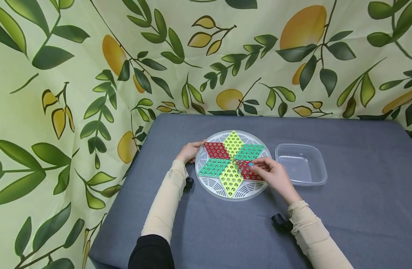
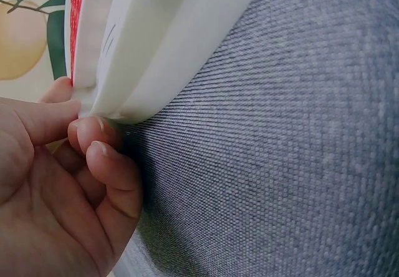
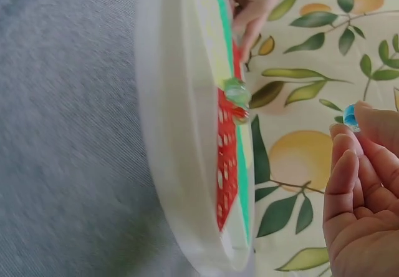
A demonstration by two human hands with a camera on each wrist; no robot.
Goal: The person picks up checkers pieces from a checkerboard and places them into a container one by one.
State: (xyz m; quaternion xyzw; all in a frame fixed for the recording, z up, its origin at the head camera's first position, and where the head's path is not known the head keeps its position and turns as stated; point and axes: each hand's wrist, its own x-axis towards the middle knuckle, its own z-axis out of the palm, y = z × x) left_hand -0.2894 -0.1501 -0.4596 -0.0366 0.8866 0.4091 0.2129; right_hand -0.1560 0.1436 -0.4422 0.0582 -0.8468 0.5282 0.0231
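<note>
A round white Chinese checkers board (image 1: 231, 183) with a red, green and yellow star lies on the table. My left hand (image 1: 189, 151) pinches its left rim, thumb above and fingers curled at the edge, as the left wrist view also shows. Over the red point at the board's right, my right hand (image 1: 275, 175) pinches a blue glass marble (image 3: 350, 116) between thumb and fingertips. In the right wrist view the marble is held above the board's surface. Several clear greenish marbles (image 3: 237, 92) sit in a short cluster around the board's centre.
To the right of the board stands a clear plastic container (image 1: 301, 164), close behind my right hand. Grey cloth (image 1: 367, 194) covers the table. A curtain (image 1: 206, 56) printed with leaves and fruit hangs along the back and left edges.
</note>
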